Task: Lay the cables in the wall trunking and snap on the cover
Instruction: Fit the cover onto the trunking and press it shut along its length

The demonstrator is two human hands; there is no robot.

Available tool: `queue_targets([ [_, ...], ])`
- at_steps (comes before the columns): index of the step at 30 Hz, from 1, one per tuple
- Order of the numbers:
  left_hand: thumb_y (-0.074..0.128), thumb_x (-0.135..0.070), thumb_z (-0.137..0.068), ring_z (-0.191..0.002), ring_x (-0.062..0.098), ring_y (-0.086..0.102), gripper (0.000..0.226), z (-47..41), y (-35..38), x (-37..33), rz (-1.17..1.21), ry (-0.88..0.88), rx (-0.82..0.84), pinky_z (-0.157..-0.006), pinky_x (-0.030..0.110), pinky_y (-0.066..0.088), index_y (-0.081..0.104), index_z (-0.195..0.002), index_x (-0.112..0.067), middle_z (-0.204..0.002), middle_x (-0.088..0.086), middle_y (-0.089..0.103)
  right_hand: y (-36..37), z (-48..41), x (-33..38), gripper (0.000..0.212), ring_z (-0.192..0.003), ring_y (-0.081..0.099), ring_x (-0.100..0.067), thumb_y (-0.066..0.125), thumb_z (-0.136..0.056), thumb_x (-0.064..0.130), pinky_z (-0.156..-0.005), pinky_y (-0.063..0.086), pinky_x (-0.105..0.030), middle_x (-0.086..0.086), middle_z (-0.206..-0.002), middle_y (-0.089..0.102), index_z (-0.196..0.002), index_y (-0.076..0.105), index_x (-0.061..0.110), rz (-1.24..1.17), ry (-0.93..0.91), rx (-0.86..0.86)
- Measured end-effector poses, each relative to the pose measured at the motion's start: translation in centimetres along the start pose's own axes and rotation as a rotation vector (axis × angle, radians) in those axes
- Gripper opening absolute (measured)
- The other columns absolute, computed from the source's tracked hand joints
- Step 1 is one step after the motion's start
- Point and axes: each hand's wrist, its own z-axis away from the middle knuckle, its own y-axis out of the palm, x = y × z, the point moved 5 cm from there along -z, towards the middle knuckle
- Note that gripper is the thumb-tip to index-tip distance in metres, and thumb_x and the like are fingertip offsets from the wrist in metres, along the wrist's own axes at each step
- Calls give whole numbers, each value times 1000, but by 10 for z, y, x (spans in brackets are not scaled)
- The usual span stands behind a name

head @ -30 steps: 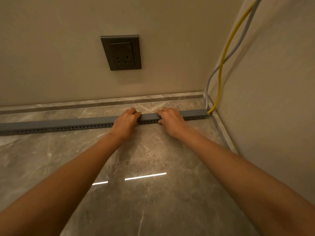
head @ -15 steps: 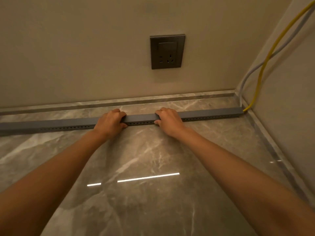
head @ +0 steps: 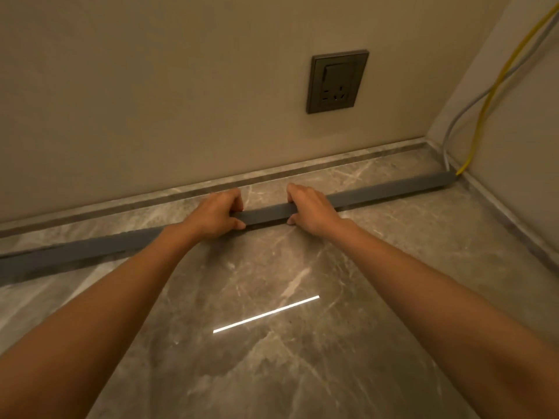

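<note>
A long grey trunking (head: 390,191) with its cover on lies across the marble surface, from the left edge to the right corner. My left hand (head: 216,213) grips it near its middle, fingers over the far side and thumb on the near side. My right hand (head: 308,207) grips it the same way a short gap to the right. A yellow cable (head: 481,116) and a grey cable (head: 453,125) come down the right wall and enter the trunking's right end. The cables inside are hidden.
A dark wall socket (head: 337,81) sits on the back wall above the trunking. A raised marble strip (head: 302,169) runs along the wall's foot. The right wall (head: 514,164) meets the back wall at the corner. Glossy marble (head: 272,343) spreads in front.
Both hands have slid left along the trunking, away from the right corner, and the view has turned left with them. The grip stays the same.
</note>
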Motion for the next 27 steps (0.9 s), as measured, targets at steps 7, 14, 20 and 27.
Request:
queue_targets([
  [7,76,-11,-73,-86,20,46,31,13,10,1,10,85,-168,-70,28,36,46,-81,-18,-89,0,47,18,-7,25,40,-114,51,-30,66,-84,21,-97,39,-37,-14,-123,54,-119,55,8,-57,-75,115],
  [14,70,-23,-81,-98,29,61,35,15,3,14,-74,-14,-21,-83,37,49,64,-111,-8,-103,12,67,18,-3,30,35,-109,53,-29,69,-81,20,-93,42,-36,-13,-119,57,-111,57,6,-18,-76,67],
  [20,57,-18,-89,-93,35,60,20,23,8,5,-248,19,-56,-74,36,45,66,-101,-6,-98,22,67,18,1,34,28,-104,55,-32,65,-83,21,-87,43,-37,-13,-112,57,-105,63,3,57,-115,54],
  [27,52,-18,-92,-92,34,59,21,25,13,4,-308,31,-86,-70,35,42,63,-103,-4,-100,20,66,18,2,35,25,-102,55,-32,65,-84,20,-83,43,-36,-13,-110,57,-101,64,2,77,-114,37],
])
